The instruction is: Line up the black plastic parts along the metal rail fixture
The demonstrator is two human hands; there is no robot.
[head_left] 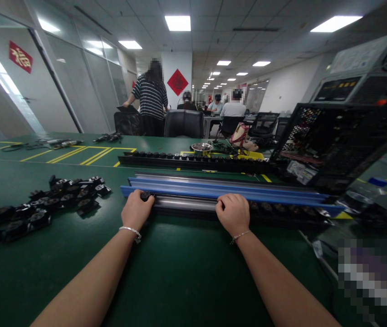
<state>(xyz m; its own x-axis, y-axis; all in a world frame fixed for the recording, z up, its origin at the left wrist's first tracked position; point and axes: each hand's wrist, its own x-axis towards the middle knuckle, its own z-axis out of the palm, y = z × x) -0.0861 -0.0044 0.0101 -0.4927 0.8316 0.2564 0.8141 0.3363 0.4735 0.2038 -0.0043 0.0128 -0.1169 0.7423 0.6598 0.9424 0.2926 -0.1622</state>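
Note:
My left hand [136, 211] is closed at the left end of a long black metal channel [186, 204], pinching a small black socket-like module [145, 195] between thumb and fingers. Farther right, my right hand [233, 213] curls over the same channel, its fingertips mostly hidden behind it. Dark modules [281, 209] sit in a row in the channel to the right of that hand. Just behind lies a long blue rail [193, 187], parallel to the channel. Loose black modules [67, 197] are heaped on the green table to my left.
Another black channel [193, 162] filled with modules lies farther back, near a metal bowl [202, 147]. An open computer case [336, 141] stands at the right, by a clear bottle with a blue cap [378, 182]. Cables lie at the far left; people are beyond the table [179, 272].

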